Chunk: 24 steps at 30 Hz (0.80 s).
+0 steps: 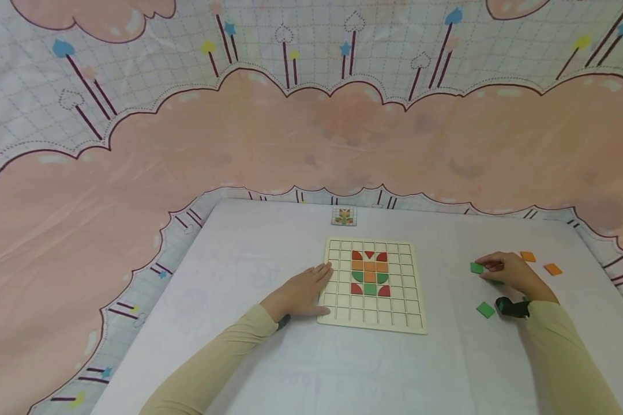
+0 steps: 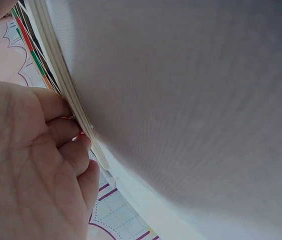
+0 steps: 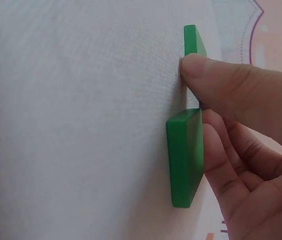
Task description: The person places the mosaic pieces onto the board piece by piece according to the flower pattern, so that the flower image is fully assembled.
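A square wooden grid board (image 1: 342, 311) lies on the table, with red, orange and green pieces forming a figure in its middle. My left hand (image 1: 302, 293) rests at the board's left edge, fingertips over the rim and thumb near the lower corner. In the left wrist view, the fingers touch the board's edge (image 2: 76, 95). To the right of the board, my right hand (image 1: 514, 274) pinches a flat green square tile (image 1: 476, 268) at the table surface. A second green tile (image 3: 185, 160) lies beneath that hand, against its curled fingers. The index fingertip is hidden in the right wrist view.
Another green tile (image 1: 485, 310) lies nearer me, beside the black wrist strap (image 1: 511, 307). Two orange tiles (image 1: 528, 256) (image 1: 552, 269) lie beyond the right hand. A small pattern card (image 1: 344, 216) sits behind the board. A patterned cloth (image 1: 311, 138) hangs behind the white table (image 1: 228, 253).
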Available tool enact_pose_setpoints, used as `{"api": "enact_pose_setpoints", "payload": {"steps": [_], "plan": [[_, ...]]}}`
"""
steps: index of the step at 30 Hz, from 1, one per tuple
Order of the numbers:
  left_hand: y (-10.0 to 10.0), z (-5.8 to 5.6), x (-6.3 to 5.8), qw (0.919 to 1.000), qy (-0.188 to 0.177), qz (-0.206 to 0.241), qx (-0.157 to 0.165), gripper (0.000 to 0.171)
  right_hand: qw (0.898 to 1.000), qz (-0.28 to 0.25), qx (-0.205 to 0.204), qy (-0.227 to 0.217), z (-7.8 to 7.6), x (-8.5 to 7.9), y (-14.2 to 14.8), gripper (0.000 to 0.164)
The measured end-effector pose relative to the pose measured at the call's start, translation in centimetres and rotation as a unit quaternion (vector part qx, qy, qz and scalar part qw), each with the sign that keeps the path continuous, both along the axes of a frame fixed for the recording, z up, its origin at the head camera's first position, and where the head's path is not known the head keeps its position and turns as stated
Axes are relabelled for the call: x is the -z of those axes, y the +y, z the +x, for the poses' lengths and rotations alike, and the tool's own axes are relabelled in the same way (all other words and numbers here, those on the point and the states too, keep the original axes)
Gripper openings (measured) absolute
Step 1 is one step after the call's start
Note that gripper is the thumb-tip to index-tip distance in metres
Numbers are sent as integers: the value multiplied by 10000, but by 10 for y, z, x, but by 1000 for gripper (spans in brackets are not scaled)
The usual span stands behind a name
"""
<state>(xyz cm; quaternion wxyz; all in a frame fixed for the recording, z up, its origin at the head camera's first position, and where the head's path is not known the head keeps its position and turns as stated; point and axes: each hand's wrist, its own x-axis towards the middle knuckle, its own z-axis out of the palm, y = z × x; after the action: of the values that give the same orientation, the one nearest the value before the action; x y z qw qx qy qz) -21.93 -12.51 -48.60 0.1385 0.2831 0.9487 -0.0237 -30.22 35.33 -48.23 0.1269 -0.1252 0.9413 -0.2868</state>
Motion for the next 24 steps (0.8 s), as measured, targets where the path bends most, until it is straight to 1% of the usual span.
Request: {"api": "enact_pose_setpoints", "payload": {"steps": [6,9,12,16,20,24], "plan": [[-1,0,2,10000,-15,-44,-7,91,9998,26,-97,141,-1,1,1,44],[-1,1,1,10000,0,63,42,90,9998,29,-68,183,-1,2,2,42],[-2,2,0,9998,31,137,122,89,9999,24,10,136,-1,3,3,42],[-2,1,0,9998,78,75,172,89,9999,-11,96,35,-2,3,3,45],[-1,0,1,9999,77,-31,133,90,9999,-65,132,57,-2,-1,1,43],[0,-1,1,9999,60,-80,85,90,9996,-138,110,198,-1,-9,-4,38]]}}
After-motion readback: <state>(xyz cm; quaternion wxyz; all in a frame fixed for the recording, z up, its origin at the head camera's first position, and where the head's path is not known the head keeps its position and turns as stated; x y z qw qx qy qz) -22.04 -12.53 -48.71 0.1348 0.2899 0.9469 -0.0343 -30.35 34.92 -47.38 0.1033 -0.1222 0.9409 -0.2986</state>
